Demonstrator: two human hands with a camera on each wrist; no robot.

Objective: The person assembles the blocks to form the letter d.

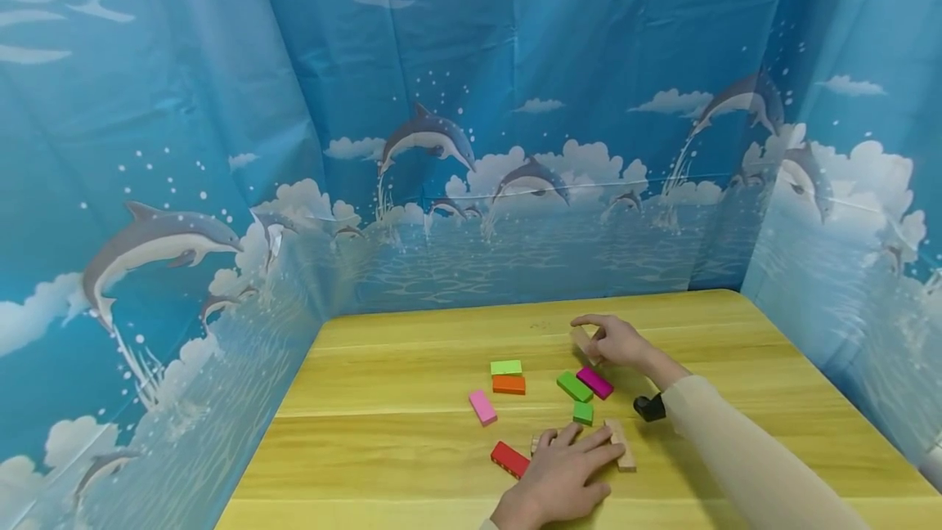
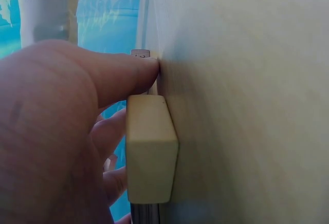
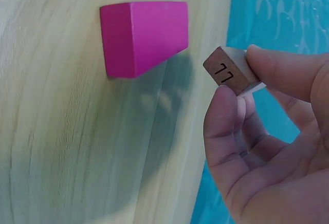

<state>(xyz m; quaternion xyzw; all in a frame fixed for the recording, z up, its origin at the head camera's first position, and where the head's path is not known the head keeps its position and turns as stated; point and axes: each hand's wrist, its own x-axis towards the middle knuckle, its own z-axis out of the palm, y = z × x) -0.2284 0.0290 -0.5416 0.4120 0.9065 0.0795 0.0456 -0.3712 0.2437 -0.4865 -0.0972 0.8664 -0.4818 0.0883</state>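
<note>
My right hand [image 1: 616, 342] pinches a plain wooden block [image 3: 226, 70] between thumb and fingers, held above the far part of the table. The number 77 shows on its end in the right wrist view. Just below it lies a magenta block [image 1: 594, 383], touching or close beside a green block [image 1: 575, 387]. Near the front, my left hand [image 1: 561, 473] lies with spread fingers over plain wooden blocks, and one wooden block [image 1: 621, 448] sticks out past its fingertips. In the left wrist view a wooden block [image 2: 151, 167] sits beside the thumb; the fingers behind it are partly hidden.
A small green block [image 1: 583, 413] lies beyond the left fingertips. Lime [image 1: 506, 367], orange [image 1: 509, 384], pink [image 1: 482, 407] and red blocks [image 1: 509, 460] lie to the left. A black object [image 1: 649, 407] is beside the right sleeve. Dolphin-printed curtains [image 1: 530, 252] surround the wooden table [image 1: 368, 415].
</note>
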